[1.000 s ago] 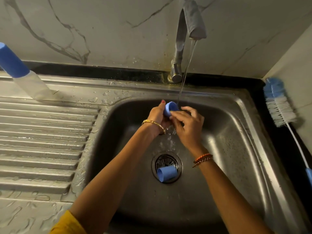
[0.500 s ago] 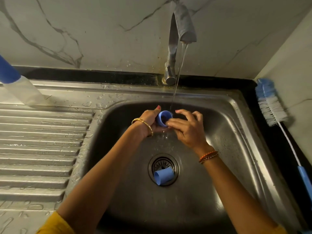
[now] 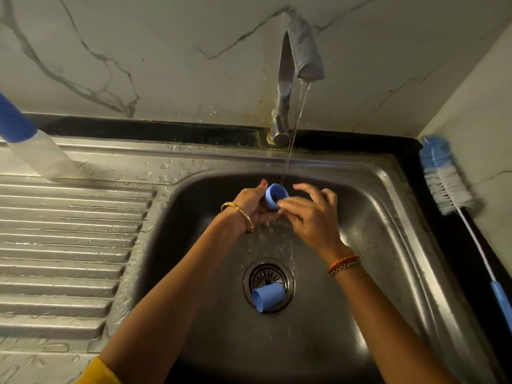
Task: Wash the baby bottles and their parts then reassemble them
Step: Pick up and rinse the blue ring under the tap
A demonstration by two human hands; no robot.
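Observation:
My left hand [image 3: 250,206] grips a blue bottle ring [image 3: 274,197] under the thin stream of water from the tap [image 3: 288,87], its opening facing up. My right hand [image 3: 310,214] touches the ring's right side with thumb and fingertips, the other fingers spread. A blue cap [image 3: 268,297] lies on its side over the sink drain [image 3: 268,275]. A baby bottle [image 3: 30,145] with a blue top stands at the far left on the draining board.
The steel sink [image 3: 388,223] has a ribbed draining board [image 3: 63,245] on its left, wet with drops. A blue and white bottle brush [image 3: 446,184] lies on the black counter at the right, against the wall.
The ring has turned in my hands under the stream and my right fingers have spread wider. The view shifted slightly; the cap on the drain has not moved.

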